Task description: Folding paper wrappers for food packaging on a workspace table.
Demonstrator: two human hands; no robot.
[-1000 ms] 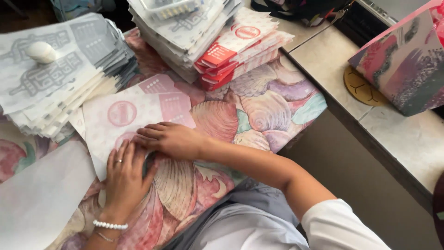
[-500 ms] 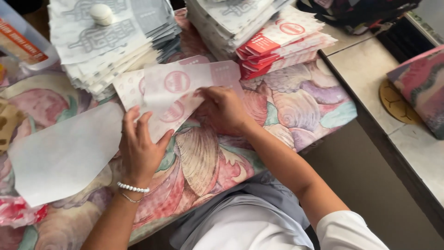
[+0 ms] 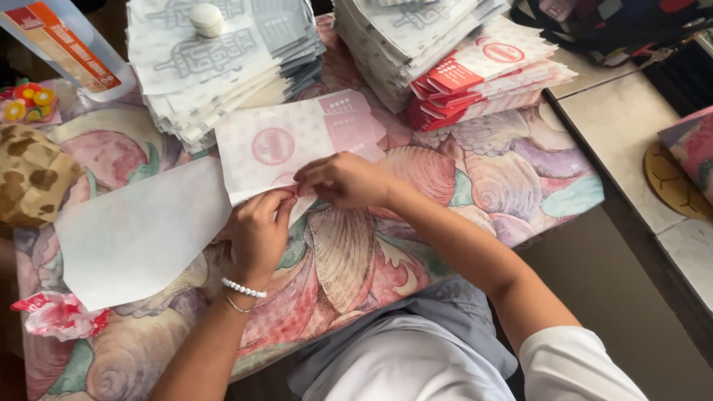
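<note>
A flat white paper bag [image 3: 290, 145] with a pale red round emblem lies on the shell-patterned tablecloth [image 3: 445, 186]. My left hand [image 3: 258, 232] pinches its near edge from below; a white bead bracelet sits on that wrist. My right hand [image 3: 343, 180] grips the same edge just to the right, fingertips meeting the left hand's. A plain white sheet [image 3: 141, 234] lies to the left, partly under the bag.
A tall stack of grey-printed bags [image 3: 215, 59] with a small white weight [image 3: 206, 18] stands at the back. Red-and-white bags [image 3: 483, 74] are piled back right. A clear bottle with an orange label [image 3: 63, 44], a brown patterned object [image 3: 33, 174] and a crumpled red wrapper [image 3: 59, 315] lie left.
Both hands have moved from pressing flat on the bag to pinching its near edge together. The view has shifted, showing more of the table's left side.
</note>
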